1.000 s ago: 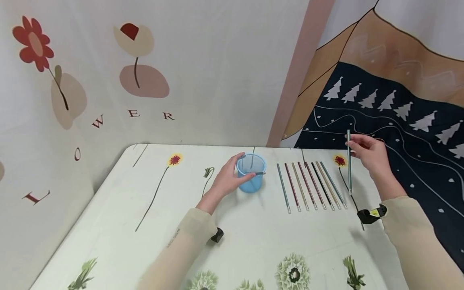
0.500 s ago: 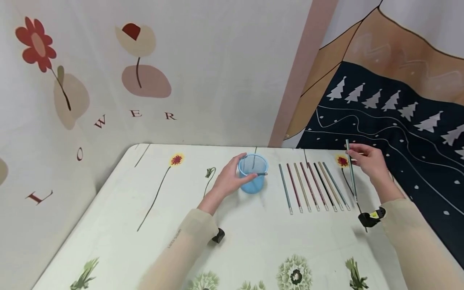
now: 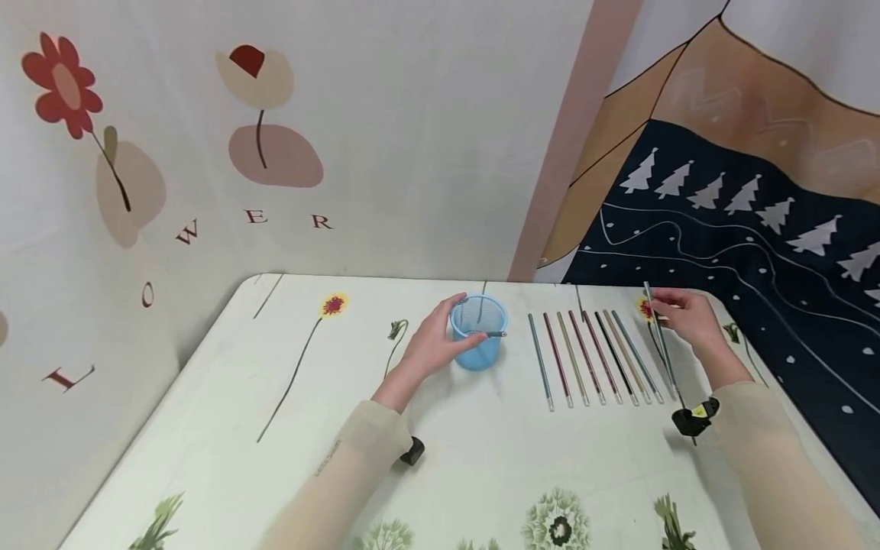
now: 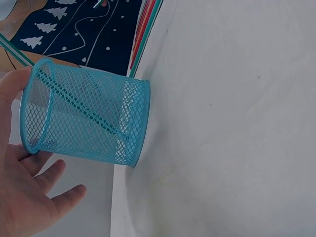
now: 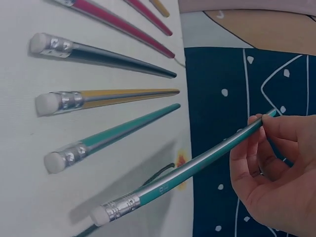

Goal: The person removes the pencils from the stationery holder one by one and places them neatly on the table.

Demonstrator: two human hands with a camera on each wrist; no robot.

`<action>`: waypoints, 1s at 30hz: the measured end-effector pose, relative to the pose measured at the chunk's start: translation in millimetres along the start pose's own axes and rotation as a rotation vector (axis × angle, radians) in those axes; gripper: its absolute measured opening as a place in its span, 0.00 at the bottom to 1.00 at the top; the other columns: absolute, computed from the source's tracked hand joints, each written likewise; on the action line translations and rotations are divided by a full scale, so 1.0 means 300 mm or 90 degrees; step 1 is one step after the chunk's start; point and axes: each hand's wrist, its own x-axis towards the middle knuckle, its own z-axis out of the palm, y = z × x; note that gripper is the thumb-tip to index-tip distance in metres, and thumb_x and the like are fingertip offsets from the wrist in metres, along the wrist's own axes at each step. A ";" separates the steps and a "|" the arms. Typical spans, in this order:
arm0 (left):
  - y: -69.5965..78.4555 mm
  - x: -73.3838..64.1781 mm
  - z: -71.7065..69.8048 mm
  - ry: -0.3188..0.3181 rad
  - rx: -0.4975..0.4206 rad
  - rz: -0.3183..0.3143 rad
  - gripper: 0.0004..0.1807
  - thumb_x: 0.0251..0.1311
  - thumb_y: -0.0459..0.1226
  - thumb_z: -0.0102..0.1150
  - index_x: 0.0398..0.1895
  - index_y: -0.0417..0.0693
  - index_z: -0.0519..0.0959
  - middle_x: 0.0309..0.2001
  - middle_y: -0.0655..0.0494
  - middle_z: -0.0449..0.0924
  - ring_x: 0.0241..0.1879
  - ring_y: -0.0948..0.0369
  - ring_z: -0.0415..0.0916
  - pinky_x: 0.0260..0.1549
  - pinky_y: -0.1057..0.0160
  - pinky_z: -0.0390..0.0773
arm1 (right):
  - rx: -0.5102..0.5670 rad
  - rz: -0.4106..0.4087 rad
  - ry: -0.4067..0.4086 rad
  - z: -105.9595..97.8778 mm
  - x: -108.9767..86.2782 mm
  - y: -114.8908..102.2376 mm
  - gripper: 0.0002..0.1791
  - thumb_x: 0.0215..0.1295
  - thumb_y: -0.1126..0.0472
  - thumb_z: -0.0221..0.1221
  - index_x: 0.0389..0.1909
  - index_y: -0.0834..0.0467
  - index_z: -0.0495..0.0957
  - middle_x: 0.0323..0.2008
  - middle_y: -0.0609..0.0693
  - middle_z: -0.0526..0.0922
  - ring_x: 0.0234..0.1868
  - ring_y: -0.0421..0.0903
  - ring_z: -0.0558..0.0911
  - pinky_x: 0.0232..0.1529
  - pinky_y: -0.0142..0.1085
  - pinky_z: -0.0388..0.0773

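Note:
My left hand (image 3: 436, 336) grips the rim of a light blue mesh pencil cup (image 4: 94, 118), thumb on one side and fingers round the other. Inside the cup a single green pencil (image 4: 14, 51) leans, its end poking out past the rim beside the thumb. At the right my right hand (image 3: 687, 317) pinches a teal pencil (image 5: 197, 165) near its upper end between thumb and fingertips. That pencil slants over the table with its white eraser pointing down, close above the cloth and right of the row of pencils (image 5: 128, 129).
Several teal, dark red, gold and black pencils lie side by side between the cup and my right hand, erasers toward me. The white tablecloth (image 3: 330, 473) bears printed flowers. Patterned curtains (image 3: 412, 137) stand behind the table and along its left side.
My right hand has come down and slightly left with the teal pencil, bringing its eraser end lower and tilting it more. The left hand and cup have stayed in place.

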 end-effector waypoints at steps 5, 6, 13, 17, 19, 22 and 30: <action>0.002 0.001 -0.002 0.001 0.004 0.005 0.47 0.57 0.57 0.67 0.77 0.58 0.58 0.76 0.52 0.61 0.75 0.49 0.60 0.70 0.40 0.66 | 0.030 -0.020 -0.037 -0.001 -0.027 -0.034 0.19 0.71 0.51 0.60 0.56 0.58 0.80 0.31 0.25 0.78 0.32 0.24 0.77 0.29 0.21 0.79; 0.004 0.001 -0.002 0.002 0.005 0.004 0.47 0.57 0.57 0.67 0.77 0.58 0.58 0.76 0.52 0.61 0.75 0.49 0.60 0.70 0.40 0.66 | 0.038 -0.015 -0.042 -0.002 -0.043 -0.059 0.20 0.70 0.51 0.60 0.56 0.58 0.80 0.31 0.24 0.78 0.32 0.23 0.76 0.29 0.21 0.78; 0.013 0.003 -0.007 0.002 0.001 -0.003 0.47 0.57 0.56 0.68 0.77 0.58 0.58 0.76 0.52 0.61 0.75 0.49 0.60 0.70 0.40 0.66 | -0.010 0.019 -0.073 0.011 -0.141 -0.213 0.24 0.72 0.56 0.57 0.60 0.69 0.74 0.34 0.32 0.76 0.31 0.26 0.75 0.30 0.22 0.77; 0.013 0.001 -0.006 -0.003 0.003 -0.007 0.47 0.57 0.56 0.68 0.77 0.58 0.58 0.76 0.52 0.61 0.75 0.49 0.60 0.70 0.40 0.66 | -0.036 0.045 -0.066 0.025 -0.156 -0.234 0.22 0.74 0.60 0.55 0.61 0.70 0.73 0.37 0.40 0.80 0.30 0.25 0.73 0.29 0.22 0.77; 0.012 0.000 -0.004 -0.001 0.005 -0.007 0.47 0.57 0.56 0.68 0.77 0.57 0.58 0.76 0.51 0.62 0.75 0.49 0.60 0.70 0.40 0.66 | -0.071 0.027 -0.079 0.029 -0.155 -0.228 0.23 0.75 0.61 0.52 0.62 0.72 0.71 0.43 0.49 0.80 0.30 0.25 0.73 0.30 0.22 0.77; 0.008 -0.003 0.000 -0.004 0.007 -0.010 0.47 0.57 0.57 0.68 0.77 0.57 0.58 0.76 0.52 0.62 0.75 0.49 0.60 0.70 0.40 0.66 | -0.089 0.033 -0.083 0.038 -0.150 -0.204 0.22 0.75 0.61 0.52 0.62 0.72 0.71 0.52 0.63 0.78 0.29 0.25 0.73 0.29 0.21 0.77; 0.008 -0.009 0.003 -0.003 0.014 -0.008 0.47 0.57 0.57 0.67 0.77 0.57 0.59 0.75 0.52 0.62 0.75 0.49 0.60 0.70 0.40 0.66 | -0.131 0.059 -0.076 0.053 -0.138 -0.157 0.22 0.74 0.59 0.54 0.61 0.71 0.74 0.57 0.71 0.76 0.29 0.28 0.73 0.27 0.20 0.74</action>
